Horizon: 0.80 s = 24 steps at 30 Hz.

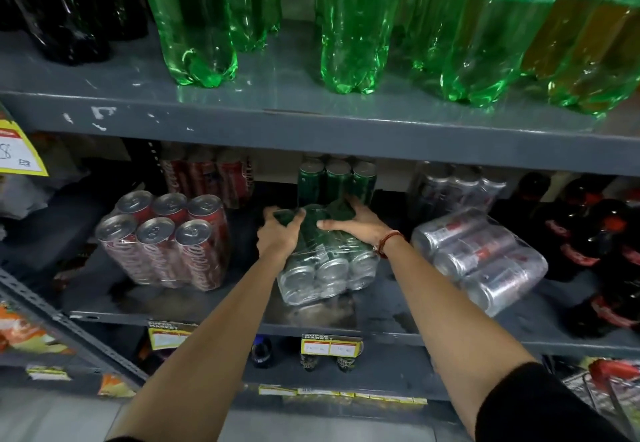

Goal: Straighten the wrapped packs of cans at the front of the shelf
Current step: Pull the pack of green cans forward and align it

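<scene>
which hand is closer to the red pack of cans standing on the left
The left hand. It grips the left side of the green pack, right beside the red pack. The right hand is on the green pack's far side.

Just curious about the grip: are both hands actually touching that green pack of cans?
Touching. The head view shows the left hand and right hand pressed onto the green pack.

Both bare forearms stretched forward and converging, left hand (278, 230) curled palm-down in a closed grip, right hand (353, 222) spread flat with fingers splayed, red thread band worn at the right wrist, dark sleeve pushed up the right arm
</scene>
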Each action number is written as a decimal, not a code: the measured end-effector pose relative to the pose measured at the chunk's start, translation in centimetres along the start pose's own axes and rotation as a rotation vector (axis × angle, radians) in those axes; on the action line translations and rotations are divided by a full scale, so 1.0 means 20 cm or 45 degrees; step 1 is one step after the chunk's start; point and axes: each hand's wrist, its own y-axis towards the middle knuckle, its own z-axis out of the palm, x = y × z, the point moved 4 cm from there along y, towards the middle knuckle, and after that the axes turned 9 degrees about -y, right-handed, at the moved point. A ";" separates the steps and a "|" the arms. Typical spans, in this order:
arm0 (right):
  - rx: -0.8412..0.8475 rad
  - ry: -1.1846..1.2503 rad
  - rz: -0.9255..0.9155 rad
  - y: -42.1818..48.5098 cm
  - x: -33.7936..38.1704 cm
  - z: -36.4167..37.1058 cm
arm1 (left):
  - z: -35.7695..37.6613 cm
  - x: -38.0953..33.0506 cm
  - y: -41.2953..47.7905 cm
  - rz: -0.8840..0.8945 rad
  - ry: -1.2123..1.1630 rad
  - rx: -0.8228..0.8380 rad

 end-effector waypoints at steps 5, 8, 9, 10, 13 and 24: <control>-0.266 0.098 -0.113 -0.12 -0.02 -0.02 | -0.02 -0.02 -0.07 0.399 -0.034 -0.097; -0.530 0.153 -0.213 -0.22 -0.03 -0.02 | -0.03 -0.05 -0.13 0.634 -0.050 -0.087; -0.619 0.157 -0.236 -0.25 -0.04 0.00 | -0.03 -0.06 -0.15 0.709 -0.073 -0.061; -0.705 0.165 -0.273 -0.29 -0.04 0.01 | -0.04 -0.06 -0.18 0.777 -0.088 -0.035; -0.903 0.142 -0.433 -0.38 -0.05 0.09 | -0.06 -0.04 -0.24 0.963 -0.060 -0.019; -1.030 -0.077 -0.614 -0.53 -0.21 0.29 | -0.11 0.24 -0.42 1.100 -0.043 0.044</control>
